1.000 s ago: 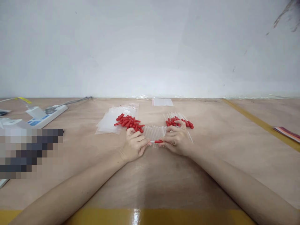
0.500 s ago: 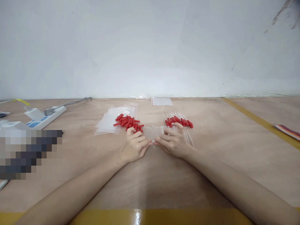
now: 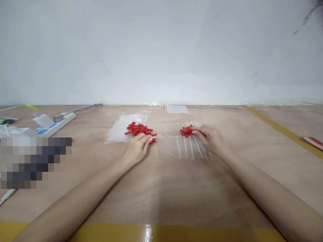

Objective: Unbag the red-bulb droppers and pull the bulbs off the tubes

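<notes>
My left hand [image 3: 137,148] is closed in a pinch around a thin clear tube [image 3: 156,136], whose end points to the right. Just behind that hand, a loose pile of red rubber bulbs [image 3: 137,129] lies partly on clear plastic bags. My right hand [image 3: 210,137] reaches to a second group of red rubber bulbs [image 3: 186,131], its thumb and finger closed on one at the near right side; the hand hides the rest of this group. Between the hands, a row of clear thin tubes [image 3: 180,148] lies side by side on the table.
Clear plastic bags [image 3: 117,129] lie at the left, and another small bag [image 3: 177,109] near the wall. A white power strip [image 3: 59,124] with plugs stands far left, beside a blurred-out patch. Yellow tape [image 3: 282,127] crosses the right side, with a striped item [image 3: 313,142] on it.
My hands, close together at the row of tubes before, have moved apart. The left went back and left with a tube; the right went to the red bulbs. The view shifted slightly.
</notes>
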The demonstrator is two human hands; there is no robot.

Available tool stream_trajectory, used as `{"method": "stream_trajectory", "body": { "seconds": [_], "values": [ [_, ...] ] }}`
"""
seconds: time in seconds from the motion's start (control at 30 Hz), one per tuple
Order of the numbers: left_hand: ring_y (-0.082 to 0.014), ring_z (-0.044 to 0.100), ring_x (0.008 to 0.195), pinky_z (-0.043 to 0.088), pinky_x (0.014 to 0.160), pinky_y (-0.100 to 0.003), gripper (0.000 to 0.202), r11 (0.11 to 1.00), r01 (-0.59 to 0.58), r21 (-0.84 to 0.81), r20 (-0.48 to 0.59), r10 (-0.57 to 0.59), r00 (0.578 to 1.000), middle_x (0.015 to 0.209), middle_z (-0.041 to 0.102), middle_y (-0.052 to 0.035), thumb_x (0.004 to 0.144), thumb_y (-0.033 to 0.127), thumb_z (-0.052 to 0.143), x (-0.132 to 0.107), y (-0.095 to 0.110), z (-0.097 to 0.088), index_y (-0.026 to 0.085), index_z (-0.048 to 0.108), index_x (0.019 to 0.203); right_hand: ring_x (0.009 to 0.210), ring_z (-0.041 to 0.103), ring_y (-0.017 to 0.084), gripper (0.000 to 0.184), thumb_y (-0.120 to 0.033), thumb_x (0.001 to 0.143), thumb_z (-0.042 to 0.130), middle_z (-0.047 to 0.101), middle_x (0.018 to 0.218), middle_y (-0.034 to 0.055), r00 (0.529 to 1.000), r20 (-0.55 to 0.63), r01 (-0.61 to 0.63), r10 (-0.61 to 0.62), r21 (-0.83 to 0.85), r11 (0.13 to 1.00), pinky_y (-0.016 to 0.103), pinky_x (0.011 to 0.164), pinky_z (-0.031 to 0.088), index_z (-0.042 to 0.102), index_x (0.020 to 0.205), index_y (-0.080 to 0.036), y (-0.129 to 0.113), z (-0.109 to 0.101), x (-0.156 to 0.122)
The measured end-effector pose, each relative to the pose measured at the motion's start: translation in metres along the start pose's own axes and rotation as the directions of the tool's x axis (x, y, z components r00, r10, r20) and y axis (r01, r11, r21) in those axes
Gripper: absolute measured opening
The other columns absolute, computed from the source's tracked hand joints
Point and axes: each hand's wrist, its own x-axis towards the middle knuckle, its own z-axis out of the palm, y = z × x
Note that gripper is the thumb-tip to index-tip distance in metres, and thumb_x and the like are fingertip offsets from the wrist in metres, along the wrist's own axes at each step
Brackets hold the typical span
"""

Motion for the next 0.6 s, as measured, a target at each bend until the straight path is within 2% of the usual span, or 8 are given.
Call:
{"method": "stream_trajectory", "body": {
  "seconds": [0.03,0.1,0.17,0.27,0.33,0.43,0.5,0.6],
  "values": [
    [-0.0137,0.052,0.072,0.042,0.065,-0.025,0.026,1.0,0.008,-0.008,0.017,-0.008,1.0,0.079,0.055,-0.0051,0.089,0.021,0.034,0.002,0.001,0.003,0.014,0.058,0.098,0.074,0.059,0.015,0.025,-0.031,0.085,0.044,0.066,0.082,0.0052,0.993,0.025,-0.113,0.113,0.012,0.994,0.029,0.071,0.041,0.064,0.094,-0.019,0.009,-0.002,0.004],
    [-0.015,0.051,0.077,0.044,0.07,-0.026,0.029,1.0,-0.01,0.001,0.014,0.01,1.0,0.084,0.052,-0.0069,0.088,0.017,0.033,0.006,0.006,0.012,0.012,0.054,0.108,0.083,0.059,0.019,0.03,-0.026,0.084,0.04,0.065,0.09,0.0105,0.95,0.064,-0.304,0.306,-0.029,0.952,0.031,0.075,0.042,0.062,0.101,-0.014,0.026,-0.005,0.01],
    [-0.0155,0.05,0.078,0.045,0.07,-0.026,0.031,0.999,-0.042,0.024,-0.01,0.043,0.999,0.084,0.05,-0.0071,0.086,0.015,0.034,0.009,0.009,0.021,0.011,0.051,0.112,0.088,0.059,0.02,0.033,-0.022,0.082,0.04,0.064,0.098,0.0116,0.889,0.135,-0.438,0.437,-0.027,0.899,0.031,0.077,0.043,0.058,0.108,-0.013,0.041,-0.009,0.014],
    [-0.0149,0.05,0.073,0.045,0.065,-0.025,0.028,0.994,-0.091,0.061,-0.049,0.094,0.994,0.081,0.049,-0.0056,0.084,0.013,0.035,0.011,0.011,0.033,0.014,0.053,0.106,0.085,0.06,0.018,0.037,-0.02,0.078,0.044,0.065,0.094,0.0087,0.794,0.17,-0.594,0.583,0.016,0.804,0.029,0.074,0.044,0.051,0.115,-0.015,0.058,-0.015,0.014],
    [-0.0149,0.051,0.074,0.046,0.066,-0.025,0.024,0.988,-0.133,0.078,-0.055,0.138,0.989,0.082,0.051,-0.0054,0.083,0.011,0.036,0.011,0.012,0.037,0.015,0.054,0.099,0.083,0.06,0.017,0.032,-0.021,0.075,0.05,0.066,0.09,0.0076,0.75,0.14,-0.649,0.646,-0.028,0.76,0.028,0.073,0.044,0.054,0.106,-0.015,0.064,-0.018,0.012],
    [-0.016,0.052,0.076,0.046,0.068,-0.027,0.017,0.976,-0.196,0.097,-0.025,0.2,0.98,0.081,0.053,-0.0056,0.081,0.009,0.038,0.009,0.014,0.039,0.015,0.053,0.086,0.08,0.059,0.017,0.019,-0.023,0.07,0.056,0.065,0.087,0.0065,0.714,0.135,-0.678,0.687,-0.109,0.727,0.027,0.071,0.043,0.061,0.088,-0.016,0.066,-0.019,0.01],
    [-0.0168,0.052,0.078,0.047,0.07,-0.028,0.015,0.97,-0.23,0.077,-0.02,0.232,0.972,0.081,0.054,-0.0063,0.08,0.009,0.039,0.007,0.016,0.038,0.015,0.052,0.082,0.077,0.058,0.016,0.018,-0.024,0.069,0.056,0.064,0.083,0.0051,0.704,0.13,-0.692,0.698,-0.093,0.715,0.026,0.07,0.043,0.063,0.084,-0.017,0.062,-0.017,0.01],
    [-0.0163,0.053,0.083,0.047,0.074,-0.029,0.013,0.965,-0.257,-0.04,-0.02,0.257,0.966,0.09,0.055,-0.0076,0.08,0.011,0.043,0.004,0.019,0.036,0.015,0.053,0.087,0.069,0.057,0.013,0.021,-0.028,0.069,0.057,0.063,0.078,0.0035,0.713,0.086,-0.7,0.696,0.011,0.715,0.024,0.064,0.043,0.063,0.085,-0.017,0.048,-0.011,0.012]
  ]
}}
